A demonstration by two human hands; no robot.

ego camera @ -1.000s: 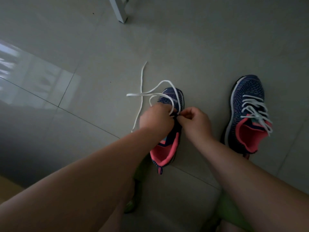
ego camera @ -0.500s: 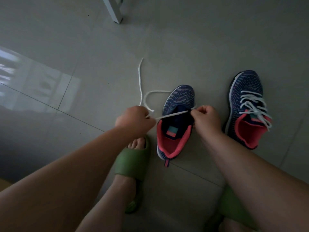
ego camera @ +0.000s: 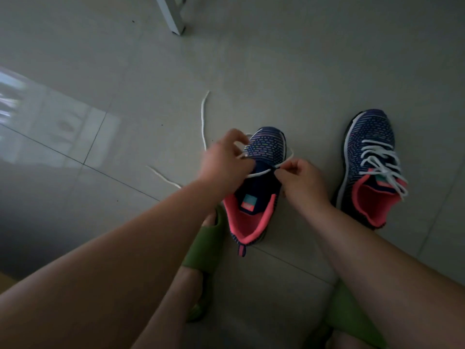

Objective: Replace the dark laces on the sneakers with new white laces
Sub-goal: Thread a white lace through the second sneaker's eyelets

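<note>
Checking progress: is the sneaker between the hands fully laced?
No. The sneaker shows one white lace crossing; its tongue is otherwise bare.

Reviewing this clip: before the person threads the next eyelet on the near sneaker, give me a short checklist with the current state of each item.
1. Right hand pinches the white lace at the eyelet edge: ok.
2. Left hand has a firm grip on the other side: cannot tell, blurred.
3. Lace crosses the near sneaker only once, upper eyelets empty: ok, work remains.
4. Loose lace ends lie free on the floor, untangled: ok.
5. Far sneaker already has white laces: ok.
</note>
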